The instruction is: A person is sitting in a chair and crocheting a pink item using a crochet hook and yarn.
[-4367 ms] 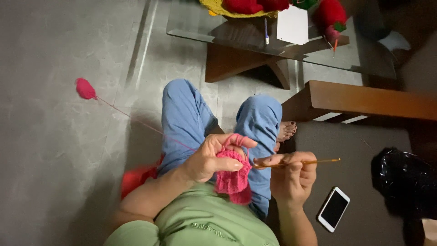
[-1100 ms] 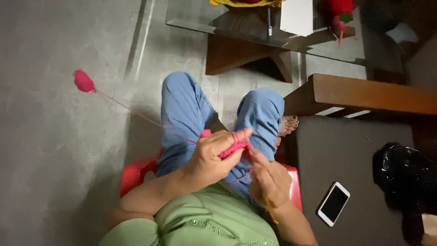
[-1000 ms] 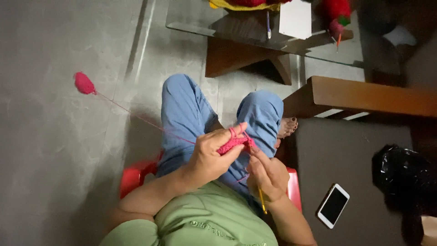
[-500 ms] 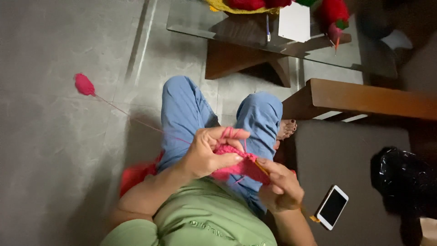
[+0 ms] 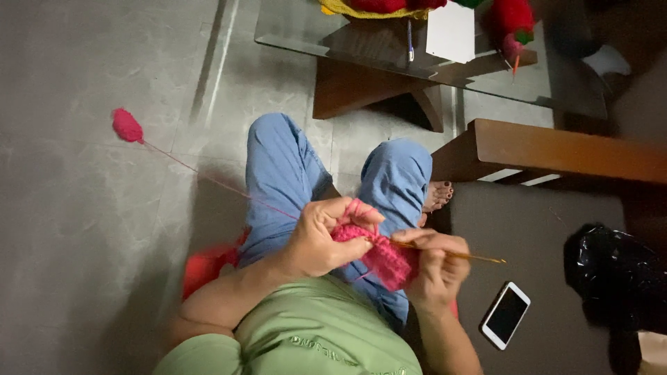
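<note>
Pink knitted yarn piece (image 5: 379, 253): over the lap, between both hands.
Left hand (image 5: 319, 239): fingers closed around it.
Right hand (image 5: 434, 267): pinching thin golden crochet hook (image 5: 458, 255) just beside it.
Pink yarn ball (image 5: 126, 125): on grey floor, well apart.

White phone (image 5: 506, 314), black bag (image 5: 615, 278) (crumpled), glass table (image 5: 361, 45).

floor (image 5: 90, 208): grey marbled tiles, pale grout lines | table (image 5: 389, 52): glass top on a dark wooden base, upper middle | wooden frame (image 5: 556, 149): brown, running right, beside the table | dark surface (image 5: 542, 229): lower right, below the frame | light: dim, soft shadows
</note>
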